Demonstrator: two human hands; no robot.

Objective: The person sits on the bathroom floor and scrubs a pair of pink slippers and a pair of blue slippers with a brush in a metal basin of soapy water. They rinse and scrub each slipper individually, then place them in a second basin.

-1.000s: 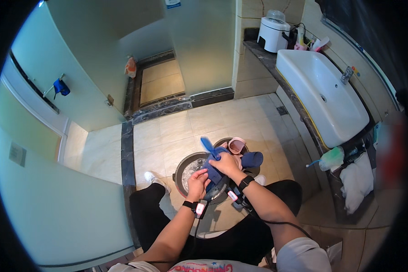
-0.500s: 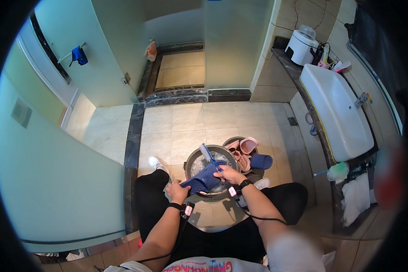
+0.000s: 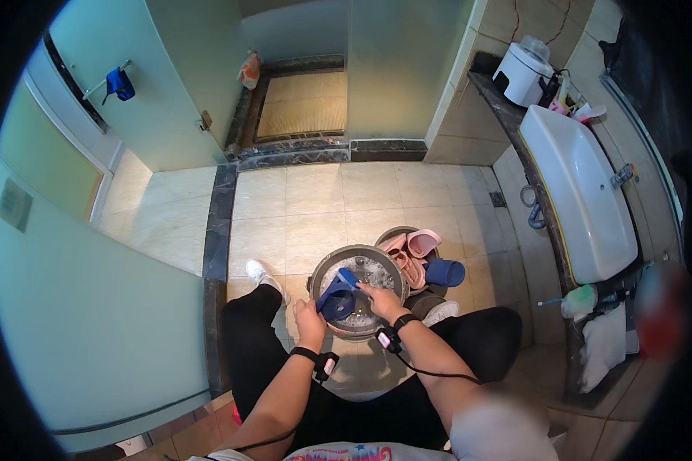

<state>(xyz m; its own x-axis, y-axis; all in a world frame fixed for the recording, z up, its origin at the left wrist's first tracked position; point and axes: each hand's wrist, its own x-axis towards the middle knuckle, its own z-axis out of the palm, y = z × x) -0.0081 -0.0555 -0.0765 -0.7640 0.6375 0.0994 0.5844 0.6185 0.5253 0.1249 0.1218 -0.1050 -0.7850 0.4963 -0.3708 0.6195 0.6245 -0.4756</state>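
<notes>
Grey basin: suds, blue slipper; bucket: pink slippers.

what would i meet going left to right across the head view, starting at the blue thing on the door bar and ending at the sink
Blue hanging item → white shoe on the left foot → left hand → blue slipper it holds → right hand → other blue slipper → white sink.

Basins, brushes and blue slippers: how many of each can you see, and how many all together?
Basins: 2 (sudsy basin, back basin)
Brushes: 1 (blue brush, in the right hand)
Blue slippers: 2 (held slipper, in the left hand; other slipper, at the back basin)
Total: 5
</notes>
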